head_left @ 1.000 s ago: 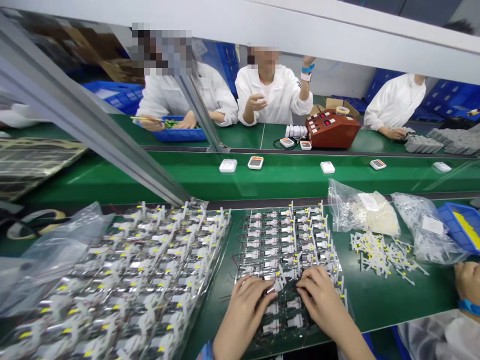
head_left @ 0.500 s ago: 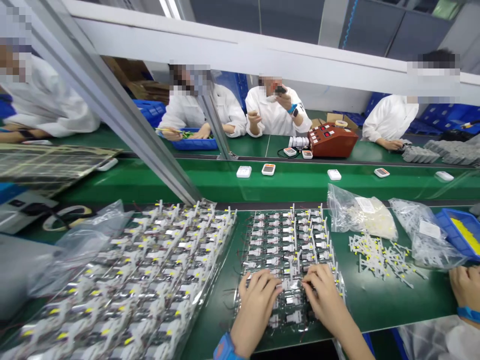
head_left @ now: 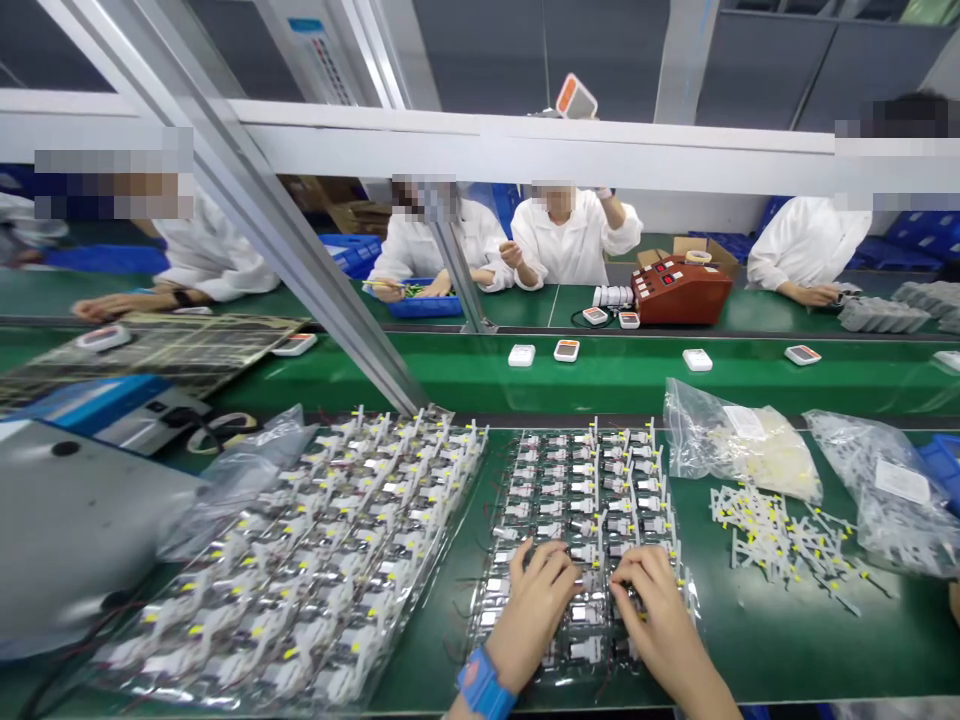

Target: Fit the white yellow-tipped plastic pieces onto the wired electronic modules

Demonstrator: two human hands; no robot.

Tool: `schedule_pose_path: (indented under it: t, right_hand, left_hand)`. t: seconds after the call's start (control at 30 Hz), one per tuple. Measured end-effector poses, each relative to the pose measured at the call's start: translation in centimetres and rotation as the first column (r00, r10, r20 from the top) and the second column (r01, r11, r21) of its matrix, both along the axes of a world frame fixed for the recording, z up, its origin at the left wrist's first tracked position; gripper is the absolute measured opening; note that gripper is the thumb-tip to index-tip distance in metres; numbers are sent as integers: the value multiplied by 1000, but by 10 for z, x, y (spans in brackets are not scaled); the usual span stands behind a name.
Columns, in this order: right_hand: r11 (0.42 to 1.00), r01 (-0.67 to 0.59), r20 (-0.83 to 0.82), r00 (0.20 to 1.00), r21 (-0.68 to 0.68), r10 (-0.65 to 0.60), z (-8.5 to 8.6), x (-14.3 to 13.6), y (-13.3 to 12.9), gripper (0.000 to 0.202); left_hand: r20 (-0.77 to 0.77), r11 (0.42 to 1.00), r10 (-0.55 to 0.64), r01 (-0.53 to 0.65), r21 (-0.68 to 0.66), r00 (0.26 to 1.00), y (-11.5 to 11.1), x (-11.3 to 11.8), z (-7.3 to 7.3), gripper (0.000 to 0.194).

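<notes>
A clear plastic tray [head_left: 555, 665] with rows of small motor-like parts lies in front of me on the green bench. My left hand [head_left: 536, 600], with a blue band at the wrist, rests over its lower rows, fingers curled at a part. Just right of it, my right hand [head_left: 656, 610] has thumb and index finger pinched together over the same tray; what lies between the fingertips is too small to make out. White sticks with yellow tips [head_left: 780, 530] lie in a pile to the right. At the left is a larger tray [head_left: 300, 560] of parts with white sticks and yellow spots.
Plastic bags [head_left: 750, 440] lie behind the stick pile, near a blue bin [head_left: 941, 470]. A grey machine [head_left: 75, 530] stands far left. A metal post [head_left: 315, 260] slants down to the bench. Beyond the green conveyor [head_left: 465, 385], several people in white work near a brown device [head_left: 679, 290].
The view has turned left, so the bench items appear shifted right. Both hands remain over the tray. Across the conveyor, a person has raised a white and orange device.
</notes>
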State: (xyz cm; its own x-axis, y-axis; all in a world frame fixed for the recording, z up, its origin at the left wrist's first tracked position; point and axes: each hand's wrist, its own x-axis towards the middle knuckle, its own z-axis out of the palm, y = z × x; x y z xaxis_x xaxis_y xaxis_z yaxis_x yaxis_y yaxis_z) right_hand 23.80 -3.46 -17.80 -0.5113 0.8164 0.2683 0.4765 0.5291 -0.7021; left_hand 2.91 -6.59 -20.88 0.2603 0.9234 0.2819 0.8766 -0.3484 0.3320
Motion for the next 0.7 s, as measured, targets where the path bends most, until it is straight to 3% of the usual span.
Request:
schedule_pose_path:
  t: [0.13,0.3,0.43,0.7]
  right_hand:
    - [1000,-31,-6,999,-5,31,-1,-1,4,15]
    - [996,-90,10,996,14,90,-3,-2,9,16]
    - [991,-123,27,992,52,122,-3,-4,11,17]
    - [989,-143,64,988,48,139,-8,-9,12,16]
  left_hand:
    - [-12,1000,16,-16,-26,1000,-2,2,4,14]
    - [-32,995,57,-59,-85,998,-16,4,22,24]
    - [-57,982,89,-97,-162,994,-30,2,31,19]
    - [-158,979,126,-149,-143,979,-31,2,30,16]
